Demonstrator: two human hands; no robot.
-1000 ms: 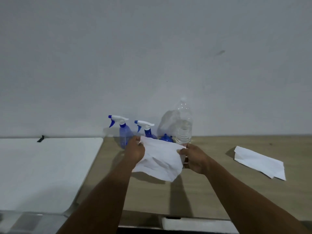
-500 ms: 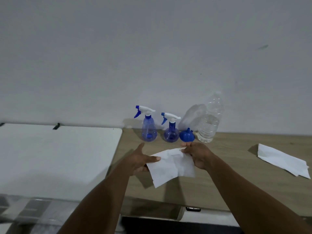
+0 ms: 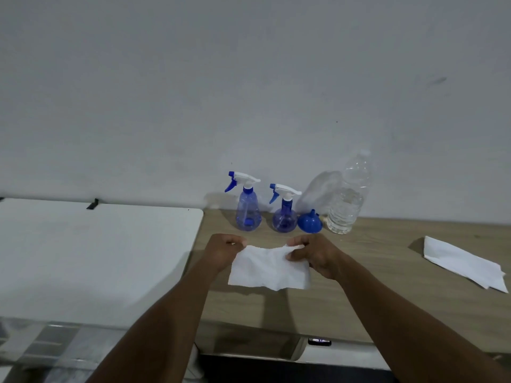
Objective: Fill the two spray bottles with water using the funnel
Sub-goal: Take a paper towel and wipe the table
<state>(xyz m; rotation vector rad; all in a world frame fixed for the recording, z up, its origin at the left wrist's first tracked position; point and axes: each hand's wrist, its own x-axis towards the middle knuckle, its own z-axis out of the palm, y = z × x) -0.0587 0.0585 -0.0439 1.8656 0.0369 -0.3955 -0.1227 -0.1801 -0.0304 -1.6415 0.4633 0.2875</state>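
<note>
A: How far along is the filling?

B: By my reading, it has not begun. Going left to right along the far wall: the taller spray bottle (image 3: 248, 207), then the rounder spray bottle (image 3: 284, 214), both with their trigger heads screwed on and no water level I can make out. Just right of them the blue funnel (image 3: 310, 223) sits mouth-down on the wooden table (image 3: 387, 272), and beside it the clear water bottle (image 3: 347, 200) stands upright, partly full, with its cap on.

A: So everything is left?

B: It looks so: unscrewing the heads, seating the funnel, pouring, twice over.

A: And the hands?

B: The left hand (image 3: 221, 251) is curled, pinching the upper left corner of a white paper towel (image 3: 269, 268). The right hand (image 3: 318, 255) pinches the upper right corner, thumb on top. The sheet hangs between them, nearer than the bottles. Another folded paper towel (image 3: 464, 265) lies far right.
</note>
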